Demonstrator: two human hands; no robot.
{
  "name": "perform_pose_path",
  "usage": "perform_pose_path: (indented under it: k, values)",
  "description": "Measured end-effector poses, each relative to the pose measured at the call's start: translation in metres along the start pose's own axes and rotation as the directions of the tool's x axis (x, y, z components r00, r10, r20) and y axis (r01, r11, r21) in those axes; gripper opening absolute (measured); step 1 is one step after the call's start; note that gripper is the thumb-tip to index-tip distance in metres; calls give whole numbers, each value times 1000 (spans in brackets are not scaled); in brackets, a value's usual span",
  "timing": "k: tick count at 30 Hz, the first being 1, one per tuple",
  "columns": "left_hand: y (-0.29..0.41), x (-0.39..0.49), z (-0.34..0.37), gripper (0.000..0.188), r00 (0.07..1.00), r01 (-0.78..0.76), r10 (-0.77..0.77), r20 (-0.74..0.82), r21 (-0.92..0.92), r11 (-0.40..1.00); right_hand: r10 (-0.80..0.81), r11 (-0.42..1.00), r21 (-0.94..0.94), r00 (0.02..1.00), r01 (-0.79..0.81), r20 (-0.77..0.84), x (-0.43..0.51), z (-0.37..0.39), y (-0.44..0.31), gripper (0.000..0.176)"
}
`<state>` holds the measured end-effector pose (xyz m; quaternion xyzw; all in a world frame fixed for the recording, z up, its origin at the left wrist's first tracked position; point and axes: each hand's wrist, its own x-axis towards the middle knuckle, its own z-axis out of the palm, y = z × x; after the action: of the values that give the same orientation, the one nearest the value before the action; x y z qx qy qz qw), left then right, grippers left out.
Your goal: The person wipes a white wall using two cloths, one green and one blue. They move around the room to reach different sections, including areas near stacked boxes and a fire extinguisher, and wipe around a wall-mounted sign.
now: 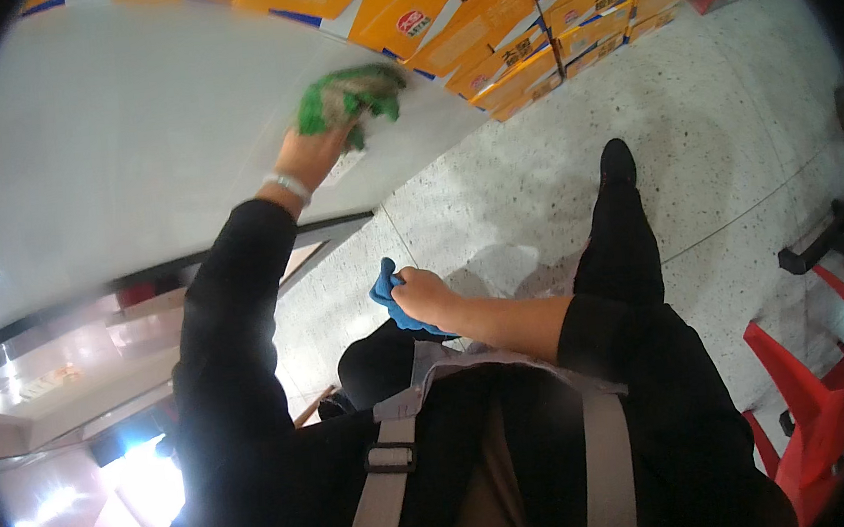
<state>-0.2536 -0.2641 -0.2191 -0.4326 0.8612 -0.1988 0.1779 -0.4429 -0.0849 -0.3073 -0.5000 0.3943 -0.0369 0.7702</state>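
Observation:
A crumpled green cloth (350,101) with greyish-brown patches is pressed against a smooth white panel (153,114) at the upper left. My left hand (313,155) grips it, the arm stretched forward and a pale band around the wrist. Cloth covers most of the fingers. Lower down, in front of my waist, my right hand (425,293) is closed around a bunched blue cloth (388,289). That cloth sticks out past the thumb and also hangs beneath the forearm. The blue cloth is apart from the panel.
Stacked orange cartons (476,25) bearing writing line the panel's far side. Red plastic stool legs (817,394) stand at the lower right, below a dark metal foot (816,248). A glossy, dark-framed surface (133,319) lies at the left. The floor (705,141) is pale and speckled.

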Motion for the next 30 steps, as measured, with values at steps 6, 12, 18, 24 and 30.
perform_pose_path:
  k: [6, 12, 18, 24, 30]
  values:
    - [5, 22, 13, 29, 996, 37, -38, -79, -9, 999, 35, 999, 17, 998, -36, 52, 1, -2, 1, 35]
    - [1, -13, 9, 29, 999, 29, -31, -35, -62, 998, -11, 1000, 8, 1000, 11, -6, -5, -9, -8, 35]
    - [4, 28, 7, 31, 1000, 4, -3, -17, 49, 999, 45, 998, 48, 998, -47, 34, -14, -12, -14, 37]
    - [7, 8, 5, 32, 999, 35, -35, -5, -6, 999, 15, 997, 70, 1000, -16, 20, -11, -12, -16, 36]
    - [3, 3, 3, 37, 998, -6, 2, -69, -57, 998, 31, 997, 74, 999, -32, 26, -14, -13, -8, 33]
